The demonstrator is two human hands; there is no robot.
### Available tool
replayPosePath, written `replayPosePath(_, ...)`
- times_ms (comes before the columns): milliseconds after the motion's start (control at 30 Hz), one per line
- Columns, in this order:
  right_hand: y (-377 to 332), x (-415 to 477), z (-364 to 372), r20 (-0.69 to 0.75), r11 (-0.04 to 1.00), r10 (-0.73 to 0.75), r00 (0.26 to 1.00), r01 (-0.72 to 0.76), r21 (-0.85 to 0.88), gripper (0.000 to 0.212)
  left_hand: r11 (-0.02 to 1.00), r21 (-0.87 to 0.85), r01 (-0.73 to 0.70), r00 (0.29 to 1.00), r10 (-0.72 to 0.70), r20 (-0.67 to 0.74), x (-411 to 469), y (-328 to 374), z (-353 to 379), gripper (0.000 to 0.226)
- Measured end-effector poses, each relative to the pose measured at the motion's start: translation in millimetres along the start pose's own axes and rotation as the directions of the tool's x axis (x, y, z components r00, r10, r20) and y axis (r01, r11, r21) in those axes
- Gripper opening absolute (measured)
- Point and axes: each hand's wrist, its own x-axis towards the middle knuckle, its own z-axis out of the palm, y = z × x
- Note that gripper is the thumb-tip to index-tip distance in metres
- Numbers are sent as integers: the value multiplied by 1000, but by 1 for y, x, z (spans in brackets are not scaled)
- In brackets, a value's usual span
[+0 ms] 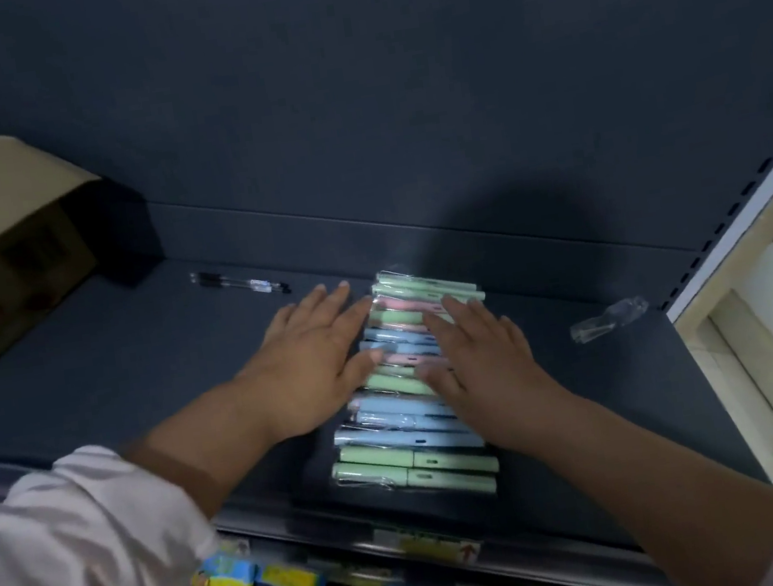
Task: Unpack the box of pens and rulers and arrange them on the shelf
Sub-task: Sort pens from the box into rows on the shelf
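**While 2 flat hands square the row, the wrapped pens could slide**

As the moment stands, the pastel pens (412, 466) lie side by side in clear sleeves on the dark shelf (138, 364), forming 1 column that runs from near the front lip toward the back wall. The left hand (313, 351) is open, fingers straight, its edge and thumb against the left ends of the middle pens. The right hand (481, 354) is also open, lying palm-down across the top of the row with straight fingers. Neither hand grips anything.

This looks like the squaring-up step, with the ends being aligned. The risks follow from that:

- Slick sleeves probably slide on each other, so uneven pressure from the right palm could fan the column or push pens over their neighbours.
- A hard push from the left hand could skew the row toward the loose wrapper (609, 320) lying apart on the right.
- The nearest green pens sit close to the front edge. A backward drag could tip them down onto the coloured packs (290, 583) below.

Well to the left stands the cardboard box (16, 292), blurred, its contents hidden. 1 clear ballpoint (240, 282) lies alone near the back wall. No rulers are visible.
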Motion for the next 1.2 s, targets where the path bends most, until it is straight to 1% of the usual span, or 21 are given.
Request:
replayPosePath(67, -21, 13, -11, -52, 998, -30, 998, 27, -53, 63, 993, 117, -11, 996, 21, -91, -7, -16, -17, 74)
replayPosePath(133, -46, 27, -21, -89, 994, -64, 994, 55, -95, 62, 982, 187, 0, 989, 28, -148, -17, -36, -35, 71)
replayPosePath(267, -112, 54, -36, -133, 979, -152, 979, 131, -155, 60, 955, 282, 94, 976, -32, -216, -52, -90, -72, 71)
replayPosePath(367, -175, 70, -46, -175, 970, -212, 961, 186, -156, 58, 941, 298, 160, 959, -77, -272, -87, -138, -104, 71)
replayPosePath(500, -268, 89, -58, -253, 955, -289, 923, 260, -143, 54, 926, 328, 186, 934, -62, -353, -138, -206, -146, 68)
replayPosePath(567, -310, 99, -58, -276, 950, -309, 910, 283, -130, 55, 926, 319, 202, 928, -76, -365, -161, -241, -164, 68)
replayPosePath(633, -348, 109, -56, -292, 947, -320, 901, 298, -118, 54, 922, 318, 222, 924, -95, -370, -183, -276, -177, 73)
replayPosePath(667, -366, 115, -54, -294, 947, -321, 900, 300, -113, 54, 921, 317, 228, 923, -101, -372, -192, -294, -183, 74)
replayPosePath(733, -398, 125, -53, -288, 949, -316, 904, 301, -98, 54, 922, 310, 232, 924, -109, -366, -205, -327, -194, 69)
replayPosePath(867, -448, 152, -57, -247, 944, -329, 911, 325, -60, 55, 933, 261, 248, 927, -150, -344, -212, -382, -213, 63)
replayPosePath(1000, -475, 191, -62, -193, 948, -318, 928, 313, -57, 58, 933, 241, 267, 922, -175, -345, -202, -422, -225, 64)
replayPosePath(1133, -493, 241, -58, -120, 944, -329, 936, 327, -38, 62, 934, 214, 285, 918, -202, -342, -188, -452, -224, 76)
replayPosePath(1200, -503, 267, -56, -90, 941, -338, 937, 334, -57, 62, 933, 216, 289, 923, -211, -323, -178, -469, -220, 72)
